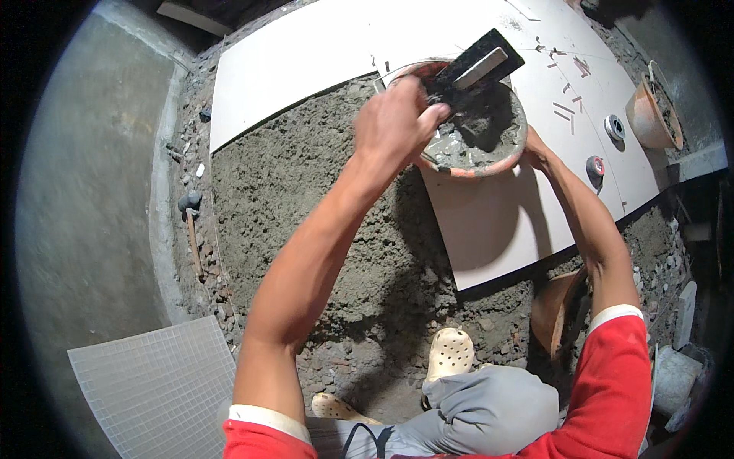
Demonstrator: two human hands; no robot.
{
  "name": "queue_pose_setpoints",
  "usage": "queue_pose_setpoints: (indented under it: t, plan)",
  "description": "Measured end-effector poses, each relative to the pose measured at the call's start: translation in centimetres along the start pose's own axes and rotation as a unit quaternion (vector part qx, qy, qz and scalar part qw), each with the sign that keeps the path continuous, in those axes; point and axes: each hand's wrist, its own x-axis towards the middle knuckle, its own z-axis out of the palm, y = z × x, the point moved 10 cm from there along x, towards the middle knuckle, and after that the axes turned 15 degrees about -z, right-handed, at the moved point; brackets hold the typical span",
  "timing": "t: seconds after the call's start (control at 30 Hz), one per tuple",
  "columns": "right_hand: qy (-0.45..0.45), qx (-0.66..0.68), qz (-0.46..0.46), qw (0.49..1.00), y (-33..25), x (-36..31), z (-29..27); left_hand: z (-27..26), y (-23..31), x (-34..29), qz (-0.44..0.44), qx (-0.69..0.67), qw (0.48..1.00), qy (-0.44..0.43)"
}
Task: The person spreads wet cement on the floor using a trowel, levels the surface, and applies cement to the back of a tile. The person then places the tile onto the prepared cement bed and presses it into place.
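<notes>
An orange bucket with wet grey mortar inside is between my hands, its mouth facing up toward me. Across its far rim lies a black flat float with a pale handle, tilted up to the right. My left hand, slightly blurred, is closed at the float's near left end, by the bucket's left rim. My right hand grips the bucket's right side, its fingers mostly hidden behind the wall. Beneath and left of the bucket spread a rough grey mortar bed and large white tiles.
A metal roll, a tape measure and brown strips lie on the tiles. Other orange buckets stand at right and near my knee. A hammer and grid-backed tile are at left.
</notes>
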Motion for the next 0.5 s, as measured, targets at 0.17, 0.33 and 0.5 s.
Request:
queue_pose_setpoints:
  t: [0.17, 0.33, 0.5]
  plan:
    - [-0.02, -0.008, 0.019, 1.0, 0.4, 2.1, -0.3, 5.9, 8.9, 6.8, 0.117, 0.088, 0.986, 0.074]
    - [-0.033, -0.095, 0.015, 0.995, -2.9, 1.2, -2.0, 9.1, 9.5, 9.4, 0.088, 0.097, 0.983, 0.129]
    - [0.073, -0.158, 0.062, 0.983, -10.8, -3.9, -9.4, 4.0, 11.1, 8.9, 0.128, -0.09, 0.975, 0.157]
